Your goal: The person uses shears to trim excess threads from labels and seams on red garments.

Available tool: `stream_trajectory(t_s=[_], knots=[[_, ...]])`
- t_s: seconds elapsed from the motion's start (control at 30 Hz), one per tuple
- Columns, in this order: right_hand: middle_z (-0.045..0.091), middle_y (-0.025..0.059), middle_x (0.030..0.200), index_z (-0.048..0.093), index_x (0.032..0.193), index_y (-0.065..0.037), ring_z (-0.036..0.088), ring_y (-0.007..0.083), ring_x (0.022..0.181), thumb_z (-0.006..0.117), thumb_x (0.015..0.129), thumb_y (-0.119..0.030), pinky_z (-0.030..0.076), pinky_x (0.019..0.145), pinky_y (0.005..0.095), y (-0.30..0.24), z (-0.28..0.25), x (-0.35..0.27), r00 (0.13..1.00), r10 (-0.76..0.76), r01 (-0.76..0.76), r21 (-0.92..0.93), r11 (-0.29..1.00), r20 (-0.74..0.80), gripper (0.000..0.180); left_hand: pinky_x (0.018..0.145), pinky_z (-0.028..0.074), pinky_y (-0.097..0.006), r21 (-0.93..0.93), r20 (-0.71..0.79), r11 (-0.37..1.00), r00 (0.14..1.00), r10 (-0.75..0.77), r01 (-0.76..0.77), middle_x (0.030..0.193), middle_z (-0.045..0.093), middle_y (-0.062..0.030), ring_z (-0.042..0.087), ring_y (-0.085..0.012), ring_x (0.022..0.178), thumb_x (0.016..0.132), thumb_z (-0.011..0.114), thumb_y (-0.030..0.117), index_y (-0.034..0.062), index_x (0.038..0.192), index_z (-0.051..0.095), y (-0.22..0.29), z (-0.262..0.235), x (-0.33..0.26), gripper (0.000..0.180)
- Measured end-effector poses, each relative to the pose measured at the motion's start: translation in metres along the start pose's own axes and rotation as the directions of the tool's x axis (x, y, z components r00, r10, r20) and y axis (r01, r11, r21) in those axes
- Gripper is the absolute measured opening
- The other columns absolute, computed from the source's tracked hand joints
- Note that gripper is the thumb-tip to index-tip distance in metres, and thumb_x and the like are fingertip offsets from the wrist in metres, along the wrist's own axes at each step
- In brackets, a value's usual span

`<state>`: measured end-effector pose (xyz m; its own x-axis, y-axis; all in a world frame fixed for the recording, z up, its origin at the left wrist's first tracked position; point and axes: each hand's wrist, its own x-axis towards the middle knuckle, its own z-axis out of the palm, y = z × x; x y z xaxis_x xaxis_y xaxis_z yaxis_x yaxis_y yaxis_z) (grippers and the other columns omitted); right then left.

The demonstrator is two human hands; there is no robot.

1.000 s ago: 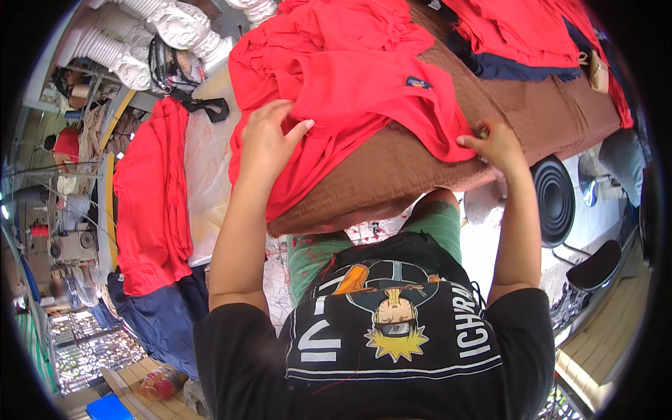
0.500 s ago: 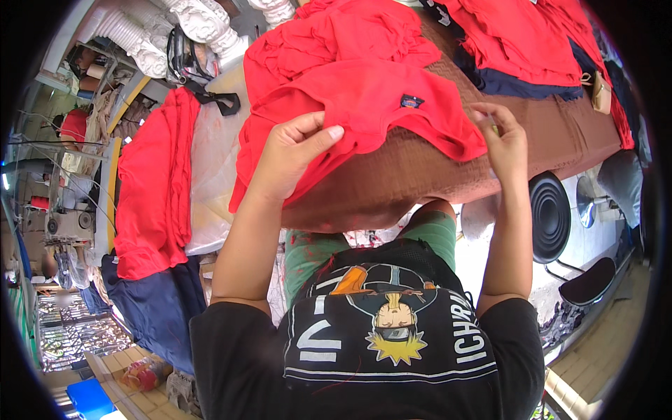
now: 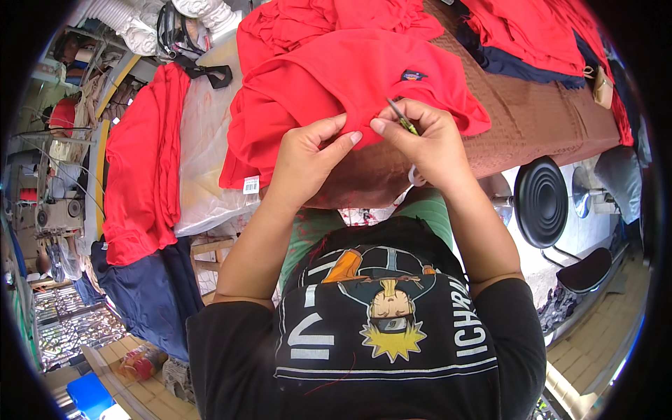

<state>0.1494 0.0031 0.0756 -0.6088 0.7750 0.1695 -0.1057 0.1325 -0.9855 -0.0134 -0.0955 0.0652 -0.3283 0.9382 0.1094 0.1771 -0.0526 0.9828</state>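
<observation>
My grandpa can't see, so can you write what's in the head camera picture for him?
A bare left hand and bare right hand pinch a bright red cloth garment on a brown cloth-covered table; the right also holds a small dark-bladed tool.

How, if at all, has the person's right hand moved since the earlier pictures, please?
Yes: judged against the round black stool, the right hand has moved leftward, away from the stool and close to the left hand.
</observation>
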Motion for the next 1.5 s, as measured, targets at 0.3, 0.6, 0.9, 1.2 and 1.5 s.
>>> stream_trajectory(t_s=[0.3,0.6,0.9,1.2,1.5], knots=[[0.06,-0.0011,0.069,0.068,0.09,-0.003,0.054,0.0054,0.064,0.07,0.086,-0.015,0.046,0.056,0.0241,-0.013,-0.013,-0.002,0.997,-0.007,0.023,-0.201,0.979,0.076,0.013,0.062,0.051,-0.025,0.6,0.23,0.707,0.927,0.296,-0.375,0.09,0.071,-0.0046,0.061,-0.0113,0.065,0.081,0.072,0.013,0.0078,0.107,0.068,0.045,0.005,0.017,0.026],[0.062,0.0092,0.092,0.062,0.105,0.0,0.06,0.0171,0.084,0.068,0.086,-0.013,0.047,0.076,0.0297,-0.028,-0.04,-0.008,0.948,-0.183,0.288,-0.462,0.839,0.259,0.024,0.064,0.049,-0.022,0.342,0.186,0.939,0.982,-0.035,-0.031,0.083,0.068,-0.0016,0.06,-0.0061,0.067,0.092,0.063,0.014,-0.0005,0.101,0.068,0.045,0.003,0.018,0.018],[0.06,0.009,0.084,0.064,0.1,0.001,0.059,0.0175,0.075,0.069,0.085,-0.008,0.047,0.069,0.0285,-0.027,-0.042,-0.005,0.914,-0.198,0.368,-0.521,0.77,0.354,0.019,0.063,0.05,-0.022,0.394,0.21,0.915,0.978,0.0,-0.084,0.083,0.068,-0.0022,0.061,-0.0069,0.066,0.093,0.061,0.015,0.0002,0.101,0.067,0.048,0.005,0.015,0.017],[0.064,0.0098,0.084,0.064,0.094,-0.007,0.064,0.0296,0.08,0.068,0.083,-0.019,0.049,0.069,0.0372,-0.027,-0.037,-0.004,0.913,-0.201,0.375,-0.534,0.758,0.356,0.017,0.062,0.05,-0.022,0.445,0.221,0.888,0.975,0.02,-0.119,0.081,0.07,-0.0041,0.064,-0.0082,0.066,0.092,0.063,0.016,0.002,0.1,0.067,0.049,0.008,0.013,0.016],[0.066,0.0105,0.086,0.064,0.093,-0.007,0.064,0.0307,0.082,0.068,0.084,-0.019,0.049,0.07,0.038,-0.024,-0.041,-0.005,0.915,-0.177,0.351,-0.502,0.79,0.361,0.016,0.061,0.051,-0.024,0.534,0.254,0.819,0.964,0.082,-0.21,0.078,0.07,-0.0062,0.066,-0.011,0.067,0.091,0.064,0.015,0.0031,0.1,0.067,0.048,0.012,0.012,0.015]])
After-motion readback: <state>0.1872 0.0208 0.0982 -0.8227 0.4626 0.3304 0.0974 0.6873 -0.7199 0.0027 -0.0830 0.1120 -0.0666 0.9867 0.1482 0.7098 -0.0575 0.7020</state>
